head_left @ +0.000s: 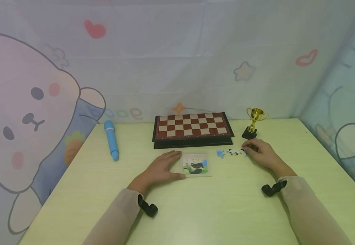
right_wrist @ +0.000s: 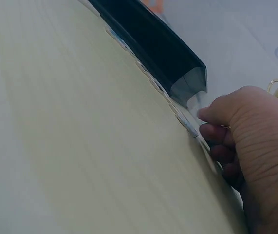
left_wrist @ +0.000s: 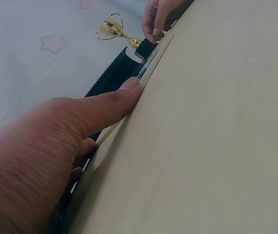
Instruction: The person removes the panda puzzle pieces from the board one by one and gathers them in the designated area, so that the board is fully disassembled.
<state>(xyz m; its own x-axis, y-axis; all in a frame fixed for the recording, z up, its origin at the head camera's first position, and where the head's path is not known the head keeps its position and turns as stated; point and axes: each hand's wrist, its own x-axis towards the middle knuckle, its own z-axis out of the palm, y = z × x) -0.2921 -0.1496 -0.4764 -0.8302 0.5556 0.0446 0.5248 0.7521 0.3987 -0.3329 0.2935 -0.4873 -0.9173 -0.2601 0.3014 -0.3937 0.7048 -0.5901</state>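
Observation:
A small square jigsaw tray [head_left: 196, 175] lies on the table, partly filled with a panda picture. My left hand [head_left: 160, 169] holds it by its left side, thumb at the near corner and fingers at the far one. In the left wrist view the thumb [left_wrist: 112, 105] presses the tray's edge. To the tray's right, loose jigsaw pieces [head_left: 234, 152] lie in a row, blue at one end and black-and-white in the middle. My right hand [head_left: 262, 154] is at the row's right end, fingers loosely bent with the tips close to the pieces [right_wrist: 186, 126]; no held piece shows.
Behind the tray stands a chessboard box [head_left: 192, 126] with a dark base. A gold trophy cup [head_left: 255, 117] is at the back right, just beyond my right hand. A blue stick-shaped object [head_left: 111, 140] lies at the left. A printed curtain [head_left: 171, 61] hangs behind the table.

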